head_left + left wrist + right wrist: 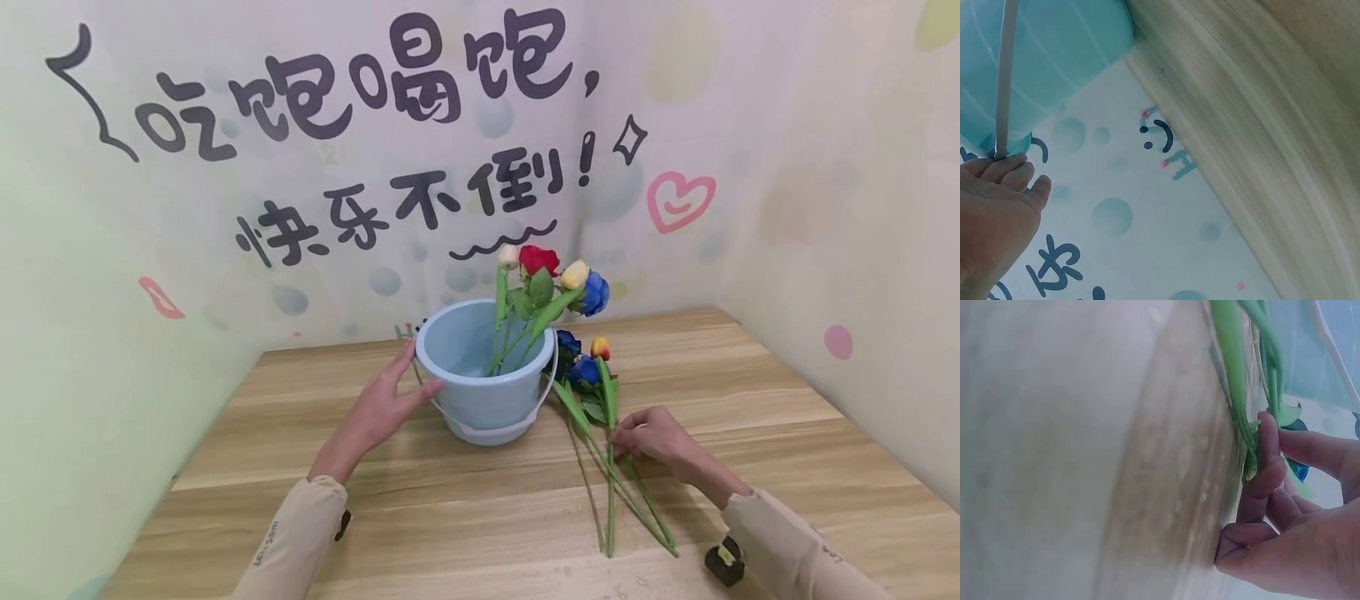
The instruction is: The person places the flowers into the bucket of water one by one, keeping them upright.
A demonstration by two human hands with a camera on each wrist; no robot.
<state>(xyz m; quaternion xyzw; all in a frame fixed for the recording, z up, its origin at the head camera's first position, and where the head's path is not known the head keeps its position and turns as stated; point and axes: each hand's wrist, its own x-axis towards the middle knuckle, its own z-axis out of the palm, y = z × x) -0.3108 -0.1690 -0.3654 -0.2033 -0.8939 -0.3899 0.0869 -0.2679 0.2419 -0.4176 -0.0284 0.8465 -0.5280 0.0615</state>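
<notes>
Fingers of my left hand [384, 407]: spread against the light-blue bucket [487, 407]. Fingers of my right hand [654, 437]: low, pinching a red-yellow tulip [608, 396] by its stem, right of the bucket. Room: lettered wall hanging [682, 108]. Surface: wood-grain table [450, 525]. Inside bucket: red rose [538, 260].

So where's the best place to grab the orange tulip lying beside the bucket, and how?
I'd pinch the orange tulip by its stem, just below the long leaf, coming from the right. The stem is slim and stretches toward the person, so a pinch across it should work. The bucket stands on the left, and a blue rose crowds the bud.
</notes>
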